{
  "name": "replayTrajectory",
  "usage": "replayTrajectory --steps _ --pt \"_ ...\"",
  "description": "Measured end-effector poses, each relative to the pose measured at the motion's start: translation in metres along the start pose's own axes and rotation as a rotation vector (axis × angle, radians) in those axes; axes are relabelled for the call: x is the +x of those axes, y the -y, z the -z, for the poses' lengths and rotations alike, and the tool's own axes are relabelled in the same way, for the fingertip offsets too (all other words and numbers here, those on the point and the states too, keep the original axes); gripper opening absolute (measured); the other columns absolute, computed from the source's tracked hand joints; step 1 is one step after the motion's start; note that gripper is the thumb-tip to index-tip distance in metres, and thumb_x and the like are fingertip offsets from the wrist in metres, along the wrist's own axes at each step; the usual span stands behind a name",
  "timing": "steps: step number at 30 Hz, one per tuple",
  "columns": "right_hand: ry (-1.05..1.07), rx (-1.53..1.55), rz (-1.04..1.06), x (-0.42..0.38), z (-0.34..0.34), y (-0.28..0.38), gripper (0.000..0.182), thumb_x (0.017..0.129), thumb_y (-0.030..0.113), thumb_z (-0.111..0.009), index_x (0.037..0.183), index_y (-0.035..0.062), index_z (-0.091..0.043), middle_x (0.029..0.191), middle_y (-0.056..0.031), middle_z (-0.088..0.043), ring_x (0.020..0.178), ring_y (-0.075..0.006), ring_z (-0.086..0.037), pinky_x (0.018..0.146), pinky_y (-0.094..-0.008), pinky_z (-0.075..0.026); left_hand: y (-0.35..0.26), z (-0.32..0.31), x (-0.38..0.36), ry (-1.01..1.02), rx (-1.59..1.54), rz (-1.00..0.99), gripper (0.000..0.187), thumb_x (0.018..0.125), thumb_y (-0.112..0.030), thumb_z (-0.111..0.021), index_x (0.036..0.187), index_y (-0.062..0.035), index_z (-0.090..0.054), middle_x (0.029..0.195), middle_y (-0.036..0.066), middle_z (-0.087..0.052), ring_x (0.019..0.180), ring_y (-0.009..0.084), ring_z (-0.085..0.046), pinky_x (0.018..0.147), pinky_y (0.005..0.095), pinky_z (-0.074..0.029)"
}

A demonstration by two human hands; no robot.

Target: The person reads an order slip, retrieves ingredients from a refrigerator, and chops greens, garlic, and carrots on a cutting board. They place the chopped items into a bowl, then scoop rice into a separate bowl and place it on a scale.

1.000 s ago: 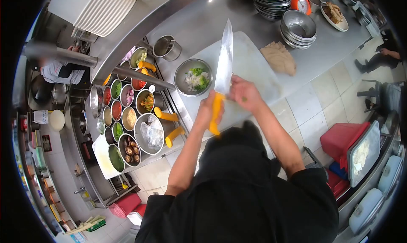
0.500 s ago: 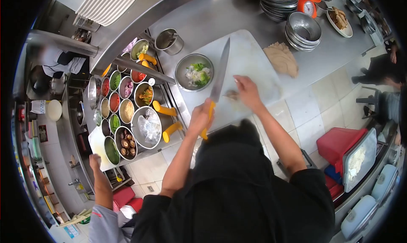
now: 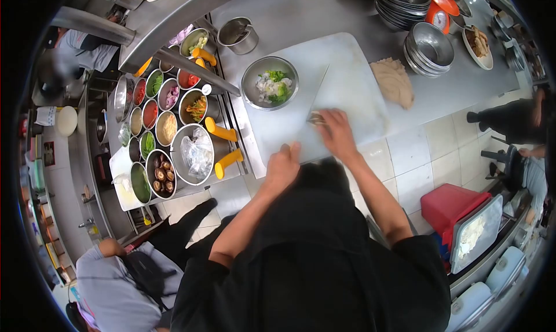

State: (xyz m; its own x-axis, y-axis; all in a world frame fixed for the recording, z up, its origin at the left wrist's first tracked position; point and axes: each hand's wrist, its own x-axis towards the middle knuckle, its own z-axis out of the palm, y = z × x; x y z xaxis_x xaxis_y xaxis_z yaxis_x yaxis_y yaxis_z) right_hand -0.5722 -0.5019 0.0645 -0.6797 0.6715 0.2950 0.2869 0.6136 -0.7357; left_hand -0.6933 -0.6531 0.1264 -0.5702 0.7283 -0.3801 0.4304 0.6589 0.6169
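Note:
My left hand (image 3: 284,164) is closed around the knife's handle, which is mostly hidden by the fingers. The knife blade (image 3: 322,84) shows nearly edge-on as a thin line across the white cutting board (image 3: 353,60). Beside the blade, the bent fingers of my right hand (image 3: 337,132) press on a small brownish piece of food (image 3: 316,118), too small to name surely. On the board's left part stands a metal bowl (image 3: 249,80) with chopped green and whitish pieces in it.
Metal tubs, including one with mushrooms (image 3: 162,173), fill the counter's left side. A beige cloth (image 3: 394,83) lies at the board's right edge. Stacked bowls (image 3: 428,48) and an orange scale (image 3: 441,16) stand farther right. A person in grey (image 3: 116,285) is at lower left.
My right hand has come down onto the brownish piece. My left hand has turned the knife from flat to edge-on. The person in grey has moved farther into view.

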Motion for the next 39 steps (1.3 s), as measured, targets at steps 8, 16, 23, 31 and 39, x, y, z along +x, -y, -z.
replayTrajectory --steps 8,16,23,31,39 --pt "-0.125 0.027 0.048 -0.003 -0.001 0.004 0.034 0.082 0.006 -0.068 0.114 -0.0019 -0.062 0.115 -0.0159 -0.059 0.108 -0.0359 -0.052 0.094 -0.0422 -0.045 -0.009 0.004 0.003 0.01 -0.019 0.022 0.049 0.1 -0.037 -0.043 0.088 0.0085 -0.057 0.08 0.037 -0.06 0.082 0.0556 -0.057 0.075 0.0581 -0.044" --pt "-0.191 0.028 0.072 -0.003 -0.006 0.002 0.028 0.08 0.002 -0.069 0.107 -0.0022 -0.065 0.11 -0.0132 -0.06 0.102 -0.0328 -0.056 0.087 -0.0395 -0.049 -0.033 0.008 0.026 0.023 0.046 0.009 0.052 0.101 -0.036 -0.04 0.087 0.0096 -0.059 0.081 0.038 -0.06 0.085 0.0555 -0.057 0.079 0.0577 -0.044" --pt "-0.21 0.036 0.068 -0.003 -0.005 0.001 0.026 0.079 0.003 -0.069 0.105 -0.0019 -0.066 0.108 -0.013 -0.062 0.1 -0.032 -0.057 0.085 -0.0386 -0.05 -0.037 0.002 0.01 -0.015 0.15 0.021 0.049 0.101 -0.034 -0.04 0.086 0.0084 -0.059 0.079 0.039 -0.059 0.084 0.0556 -0.058 0.08 0.0584 -0.045" --pt "-0.211 0.019 0.089 -0.001 -0.005 -0.001 0.024 0.079 0.003 -0.069 0.102 -0.0021 -0.067 0.105 -0.0131 -0.062 0.101 -0.031 -0.058 0.085 -0.0377 -0.051 -0.052 0.001 0.047 -0.025 0.138 -0.047 0.051 0.101 -0.037 -0.038 0.086 0.0075 -0.058 0.082 0.039 -0.06 0.086 0.0554 -0.058 0.081 0.0587 -0.046" --pt "-0.216 0.037 0.075 -0.006 -0.011 -0.007 0.025 0.078 0.002 -0.069 0.102 -0.0021 -0.066 0.106 -0.0131 -0.062 0.101 -0.0312 -0.057 0.085 -0.0375 -0.051 -0.025 -0.032 0.035 -0.127 0.182 -0.109 0.047 0.102 -0.032 -0.042 0.081 0.007 -0.058 0.075 0.035 -0.061 0.075 0.0537 -0.059 0.067 0.0589 -0.047"
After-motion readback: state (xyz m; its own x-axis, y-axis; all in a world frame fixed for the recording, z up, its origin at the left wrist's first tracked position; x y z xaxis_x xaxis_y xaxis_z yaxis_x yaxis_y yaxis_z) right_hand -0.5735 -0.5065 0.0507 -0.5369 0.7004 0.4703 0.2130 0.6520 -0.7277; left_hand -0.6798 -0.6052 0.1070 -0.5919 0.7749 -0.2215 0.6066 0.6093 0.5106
